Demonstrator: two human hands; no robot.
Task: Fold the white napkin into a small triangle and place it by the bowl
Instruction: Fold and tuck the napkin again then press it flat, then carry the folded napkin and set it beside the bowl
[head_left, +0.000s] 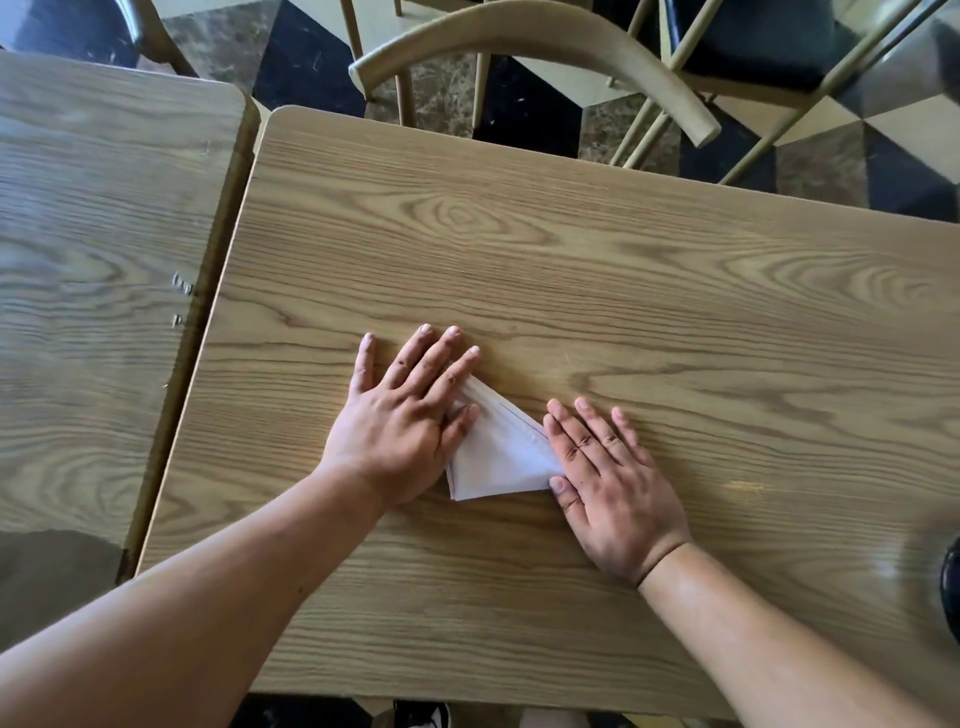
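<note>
While both hands lie flat and spread, neither one grips anything: the left hand (400, 410) has its fingers fanned out and its palm pressing down on the left part of the white napkin (498, 449), and the right hand (605, 478) rests palm-down with its fingers a little apart, its thumb and forefinger edge touching the napkin's right corner. Between the two hands the napkin shows as a small layered triangle, lying flat on the wooden table (623, 291), its point running up under the left fingers and its bottom edge toward the person.

To judge by this, the folding is at its last stage: the hands are flattening the creases, and the shape looks about done. What remains is the placing. That calls for pinching the triangle at one edge so that the layers do not slip open, lifting it and setting it beside the bowl. Only a dark rounded shape (951, 587) shows at the right edge of the view, low down; it may be the bowl, but too little of it shows to tell. If it is, the napkin lies well apart from it and must travel to the right. A second table (104, 234) stands just beside on the left, and a chair (519, 31) at the far side.
</note>
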